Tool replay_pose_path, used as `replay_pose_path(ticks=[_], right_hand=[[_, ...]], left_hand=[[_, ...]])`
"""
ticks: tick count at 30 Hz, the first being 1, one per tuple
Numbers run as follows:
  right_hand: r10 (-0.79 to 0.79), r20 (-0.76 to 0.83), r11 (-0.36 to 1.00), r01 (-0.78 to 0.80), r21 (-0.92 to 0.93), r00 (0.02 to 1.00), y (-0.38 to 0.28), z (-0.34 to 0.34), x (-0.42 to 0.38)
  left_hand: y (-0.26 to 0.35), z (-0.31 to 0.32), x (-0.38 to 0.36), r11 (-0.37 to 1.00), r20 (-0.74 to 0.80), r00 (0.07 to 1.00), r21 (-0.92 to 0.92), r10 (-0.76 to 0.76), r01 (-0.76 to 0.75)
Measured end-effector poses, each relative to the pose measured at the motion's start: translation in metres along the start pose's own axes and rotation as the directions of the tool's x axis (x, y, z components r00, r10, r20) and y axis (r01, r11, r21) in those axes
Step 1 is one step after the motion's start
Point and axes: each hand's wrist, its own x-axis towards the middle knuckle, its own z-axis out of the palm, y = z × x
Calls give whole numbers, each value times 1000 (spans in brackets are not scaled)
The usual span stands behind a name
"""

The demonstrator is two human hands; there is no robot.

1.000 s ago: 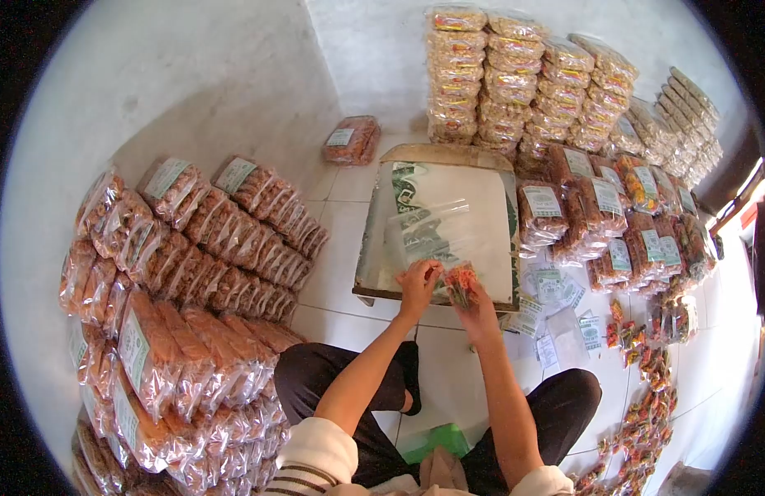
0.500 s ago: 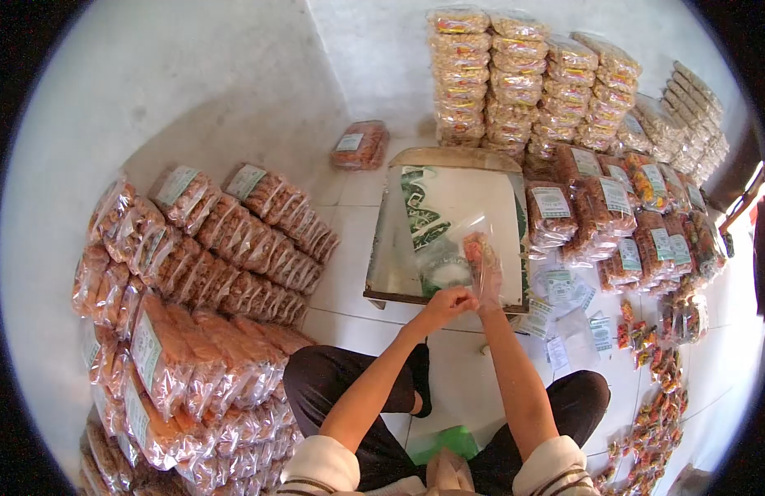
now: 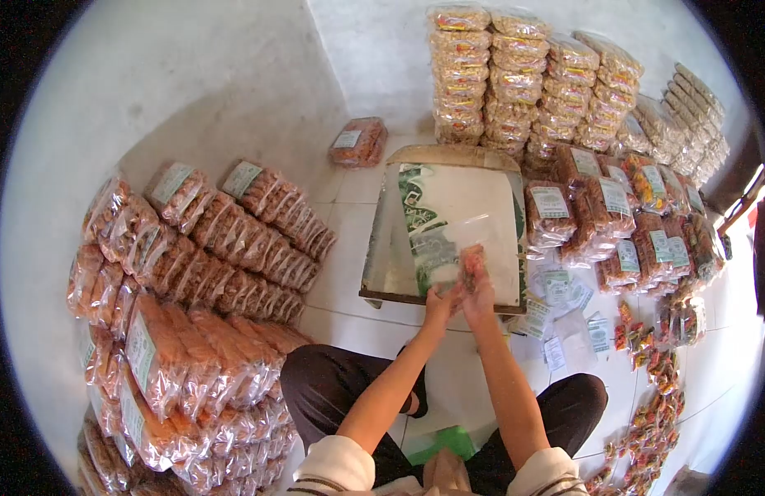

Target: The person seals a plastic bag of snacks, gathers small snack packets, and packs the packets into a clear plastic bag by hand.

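Note:
A clear plastic bag [image 3: 473,231] with a small red and orange packet [image 3: 473,258] in or against it is over the near right part of a low table [image 3: 390,291]. My right hand [image 3: 479,299] is closed on the bag's near end, just below the packet. My left hand [image 3: 443,302] is beside it, its fingers closed close to the same end; what they hold is too small to make out. A green and white printed sheet [image 3: 419,198] lies on the tabletop beneath the bag.
Stacked bags of brown snacks [image 3: 209,240] stand at left, and tall stacks of pale packs [image 3: 459,74] at the back. Labelled packs [image 3: 610,198], loose labels [image 3: 556,289] and strewn small packets [image 3: 655,413] are at right. One pack [image 3: 357,142] lies behind the table's left corner.
Both hands have come together at the bag's near end, the right one moving slightly up and left. The red packet has shifted a little nearer to me.

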Motion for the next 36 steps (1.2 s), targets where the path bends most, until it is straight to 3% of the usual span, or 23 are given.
replay_pose_path(ticks=[1,2,3,4,6,7,9,10,13,14,16,17,18,20,21,22,24,26,28,30,31,34,36], right_hand=[[-1,0,1000,1,1,1000,-1,7,-4],[-127,54,981,133,-142,990,0,14,-8],[-241,125,925,267,-271,962,-2,23,-13],[-240,124,926,265,-267,963,-7,30,-17],[-391,245,590,446,-673,887,-15,43,-20],[-387,245,593,443,-672,889,-15,42,-18],[-511,471,55,574,-817,719,-18,42,-12],[-511,472,59,577,-815,719,-18,43,-8],[-609,307,272,556,-786,731,-18,41,12],[-567,205,620,577,-532,798,-20,37,20],[-480,136,850,498,-170,866,-24,48,18],[-551,207,627,565,-536,808,-27,54,12],[-579,305,279,536,-797,756,-30,60,6],[-626,276,316,560,-765,730,-15,43,18],[-671,244,350,589,-728,700,-10,37,21],[-670,241,351,586,-731,702,-9,34,21],[-600,294,227,511,-829,744,-8,27,21],[-575,293,304,532,-790,764,5,10,30],[-556,302,372,557,-743,774,8,2,33],[-647,265,-10,339,-941,715,14,-1,28],[-671,303,85,476,-875,677,17,-2,30],[-600,295,-47,336,-941,743,11,0,26],[-631,268,9,352,-936,728,15,0,27]], left_hand=[[-3,-1,3,987,71,995,135,74,-83],[-5,-4,5,987,71,995,137,75,-84],[-3,-7,5,922,121,983,345,139,-173],[1,-9,1,806,182,965,533,189,-258],[10,-8,-20,842,220,963,481,156,-246],[10,-10,-27,876,261,957,425,124,-230],[2,-14,-38,853,283,943,435,176,-289],[-3,-17,-44,827,311,924,441,222,-348],[-13,-23,-72,816,321,913,438,251,-378],[-16,-25,-85,813,320,913,443,252,-379],[-21,-27,-107,851,299,945,455,131,-262],[-20,-27,-113,850,297,946,458,130,-261],[-16,-26,-120,803,195,977,565,91,-188],[-15,-24,-117,748,87,995,656,57,-101],[-11,-21,-110,519,92,885,780,457,-349],[-5,-16,-101,190,170,621,862,765,-469],[26,6,-76,175,300,522,714,799,-678],[41,24,-32,168,464,533,623,708,-764],[29,30,20,206,421,536,613,732,-763],[14,31,55,244,385,539,596,749,-765],[9,28,63,264,355,563,619,746,-740],[-2,21,73,304,347,651,674,675,-673],[-7,18,73,98,434,584,741,686,-665]])
